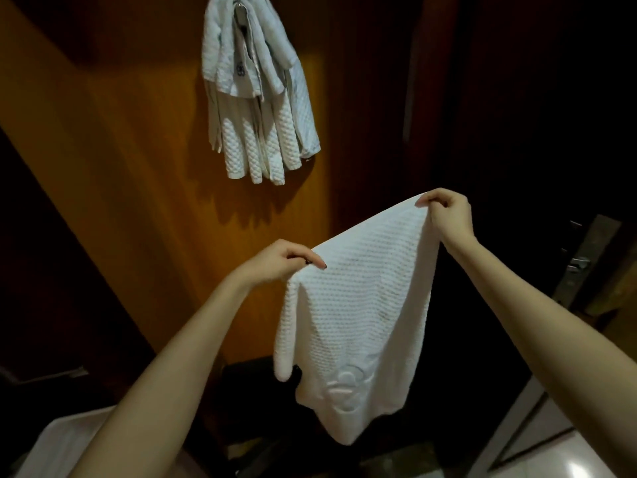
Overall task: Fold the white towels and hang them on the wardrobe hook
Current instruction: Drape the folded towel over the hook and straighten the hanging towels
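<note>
I hold a white waffle-weave towel (358, 315) up in front of me, and it hangs down from its top edge. My left hand (281, 262) pinches the towel's upper left corner. My right hand (448, 212) pinches the upper right corner, higher and further away. An embossed emblem shows near the towel's lower edge. Several folded white towels (256, 94) hang in a bunch on the wardrobe hook (239, 6) at the top, against the orange-brown wardrobe door (131, 139). The hook is mostly covered by the towels.
A dark open gap lies to the right of the wardrobe door. A metal door latch (577, 262) sits at the right edge. A white surface (69, 439) shows at the lower left, and pale floor tiles (558, 457) at the lower right.
</note>
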{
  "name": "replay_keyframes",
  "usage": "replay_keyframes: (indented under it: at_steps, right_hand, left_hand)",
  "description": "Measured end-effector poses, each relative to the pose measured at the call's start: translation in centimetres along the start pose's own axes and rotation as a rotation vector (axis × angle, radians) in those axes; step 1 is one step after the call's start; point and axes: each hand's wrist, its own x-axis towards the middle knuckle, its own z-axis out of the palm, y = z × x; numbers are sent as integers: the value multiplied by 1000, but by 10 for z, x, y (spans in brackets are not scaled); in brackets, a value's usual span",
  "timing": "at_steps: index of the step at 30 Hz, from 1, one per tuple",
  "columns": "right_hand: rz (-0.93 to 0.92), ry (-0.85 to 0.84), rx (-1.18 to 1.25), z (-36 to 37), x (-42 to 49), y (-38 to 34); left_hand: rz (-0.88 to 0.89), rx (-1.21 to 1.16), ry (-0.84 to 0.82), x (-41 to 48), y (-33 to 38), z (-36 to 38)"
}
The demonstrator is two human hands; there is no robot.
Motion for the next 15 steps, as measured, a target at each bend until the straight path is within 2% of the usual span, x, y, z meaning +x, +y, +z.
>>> replay_keyframes:
  at_steps: [2, 4, 7, 9, 11, 13, 15]
  right_hand:
    - [26, 0, -5, 3, 1, 7]
    - [26, -18, 5, 6, -1, 12]
    - [-36, -87, 17, 5, -13, 16]
    - [-114, -148, 10, 5, -24, 19]
    - [-214, -252, -23, 4, -37, 18]
    - [-324, -360, -69, 7, -50, 13]
    - [-401, -458, -104, 11, -62, 6]
  left_hand:
    - [-37, 130, -103, 5, 0, 1]
    - [-57, 237, -127, 7, -1, 5]
    - [-129, 178, 101, 8, -11, 13]
    - [-188, 55, 320, 11, -14, 18]
    - [-226, -190, 482, 14, -11, 24]
    - [-227, -452, 590, 19, -4, 26]
    - [-218, -584, 640, 25, 8, 27]
